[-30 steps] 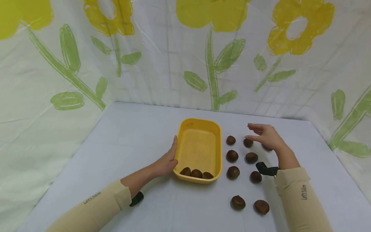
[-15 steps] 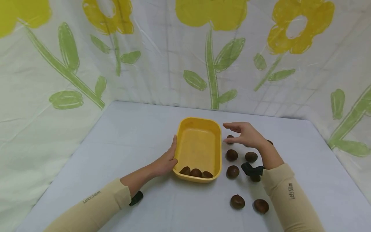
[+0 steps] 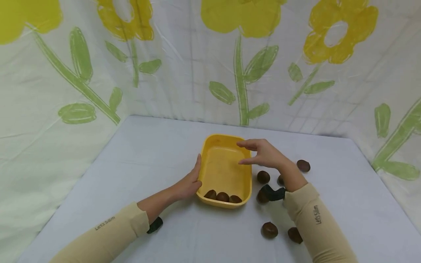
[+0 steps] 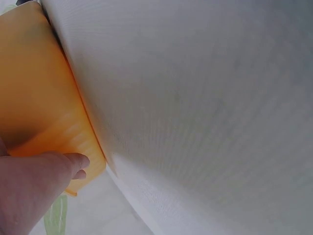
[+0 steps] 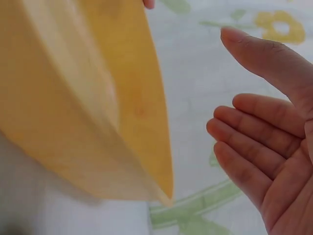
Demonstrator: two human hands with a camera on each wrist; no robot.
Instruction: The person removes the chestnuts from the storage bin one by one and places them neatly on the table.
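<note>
I'm watching through the head view. The left hand (image 3: 188, 183) is lying flat against the near left wall of the yellow tub (image 3: 215, 136). Its fingers are straight and pressing the plastic rather than curling round it, and the thumb is running up along the side. The tub is sitting in the middle of the white table (image 3: 148, 153), with three chestnuts (image 3: 223, 196) lined up against its near wall.

The right hand (image 3: 264, 155) is hovering over the tub's right rim, with the thumb and fingers spread apart. The right wrist view shows a bare palm and loosely bent fingers, so it's holding nothing.

More nuts are lying on the cloth to the right of the tub:
- One chestnut (image 3: 263, 176) is just beside the tub.
- A far chestnut (image 3: 303, 165) is well off to the right.
- A near chestnut (image 3: 269, 230) is sitting in front, with another beside it.
- Two more are partly hidden behind the right wrist and its strap.

I'm reading this as the gap between drops. The right hand is empty above the tub while the left is steadying it.

The next pick calls for the right hand to swing back over the loose nuts and come down on one with thumb and fingertips. The rounded shells could easily roll if nudged, so the pinch needs to close squarely. The left hand should be bracing the tub.
</note>
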